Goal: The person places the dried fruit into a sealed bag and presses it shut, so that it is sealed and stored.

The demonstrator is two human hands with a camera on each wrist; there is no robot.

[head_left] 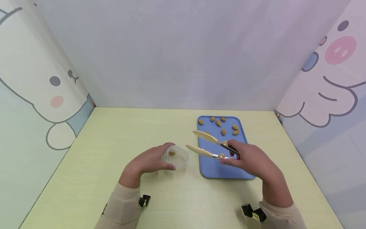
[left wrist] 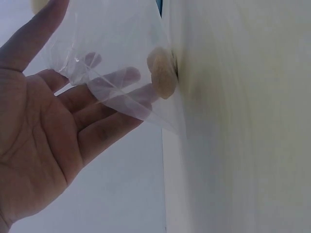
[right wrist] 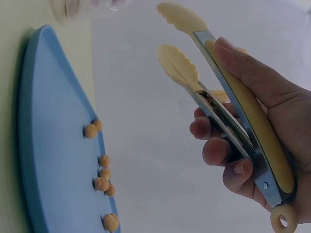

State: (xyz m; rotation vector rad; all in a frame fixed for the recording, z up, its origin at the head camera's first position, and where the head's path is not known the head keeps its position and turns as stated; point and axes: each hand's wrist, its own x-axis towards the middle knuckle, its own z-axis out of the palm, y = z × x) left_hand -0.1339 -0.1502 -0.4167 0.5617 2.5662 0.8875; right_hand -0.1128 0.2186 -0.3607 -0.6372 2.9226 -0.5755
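Note:
My left hand (head_left: pixel 151 160) holds a clear plastic bag (head_left: pixel 180 159) between thumb and fingers, its mouth spread wide. In the left wrist view, brown nut-like pieces (left wrist: pixel 164 80) lie low in the bag, and several fingers show through the film. With my right hand (head_left: pixel 254 159) I grip food tongs (head_left: pixel 204 152) with cream scalloped tips. The tongs' arms are spread apart, with nothing between the tips, above the left side of a blue tray (head_left: pixel 217 173). Several brown oval nut-like pieces (head_left: pixel 223 131) are scattered over the tray's far half.
Everything rests on a pale yellow table (head_left: pixel 108 136). A plain light wall (head_left: pixel 171 63) stands behind it, and printed cartoon panels (head_left: pixel 57 79) rise along both sides. A black wrist mount (head_left: pixel 144 201) sits on each sleeve.

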